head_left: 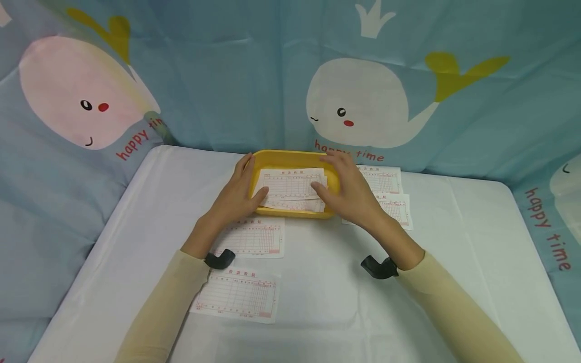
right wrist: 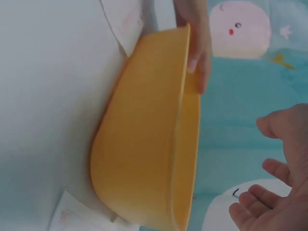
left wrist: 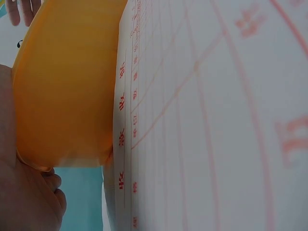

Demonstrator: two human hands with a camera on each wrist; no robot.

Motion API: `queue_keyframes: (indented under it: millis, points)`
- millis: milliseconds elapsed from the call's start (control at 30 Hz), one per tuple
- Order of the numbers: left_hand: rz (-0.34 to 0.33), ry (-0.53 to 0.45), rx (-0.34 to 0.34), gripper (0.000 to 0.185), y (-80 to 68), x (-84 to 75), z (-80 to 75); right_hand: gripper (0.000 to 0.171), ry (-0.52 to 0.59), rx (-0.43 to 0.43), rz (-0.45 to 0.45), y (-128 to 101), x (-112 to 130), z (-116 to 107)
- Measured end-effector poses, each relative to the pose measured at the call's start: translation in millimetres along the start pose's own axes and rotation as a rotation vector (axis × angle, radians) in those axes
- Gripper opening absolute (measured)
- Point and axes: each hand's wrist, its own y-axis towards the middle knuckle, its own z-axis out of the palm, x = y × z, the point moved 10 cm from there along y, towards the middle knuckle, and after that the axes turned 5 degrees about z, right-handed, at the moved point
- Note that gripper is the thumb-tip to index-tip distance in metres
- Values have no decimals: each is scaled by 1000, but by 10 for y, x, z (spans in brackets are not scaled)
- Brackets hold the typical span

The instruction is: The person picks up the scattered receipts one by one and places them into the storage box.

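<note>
i see a yellow tray sitting near the far edge of the table, roughly mid-width, with a small stack of red-ruled slips lying in it. left hand is on the tray's left side: fingers run straight along the left rim, thumb lies across the left end of the top slip. right wrist view confirms those fingertips hooked over the rim. right hand is over the tray's right side, fingers spread and relaxed above the right rim, thumb touching the right end of the top slip. in the right wrist view that hand reads wide with the palm hollow, gripping nothing. i can't tell if the right fingers actually touch the rim. left wrist view is just the tray wall and a slip filling the frame, palm pressed against the tray at lower left. loose slips on the table: two overlapping just right of the tray toward the far-right corner, one just in front of the tray partly under the left wrist, one nearer the front edge beside the left sleeve. white cloth on the table, whale-print curtain behind the far edge.
</note>
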Motion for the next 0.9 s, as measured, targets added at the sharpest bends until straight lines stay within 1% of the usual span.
queue_keyframes:
  millis: [300,467,733,900]
  points:
    - [2,2,1,92,-5,12,-7,58,45,28,-71,-285,225,164]
    - [-6,20,10,93,-7,9,-10,57,56,41,-101,-438,305,285]
    - [-9,38,15,95,7,-11,-24,55,56,68,-99,-649,317,526]
    - [-22,33,26,95,-4,-7,-16,57,40,89,-97,-795,290,702]
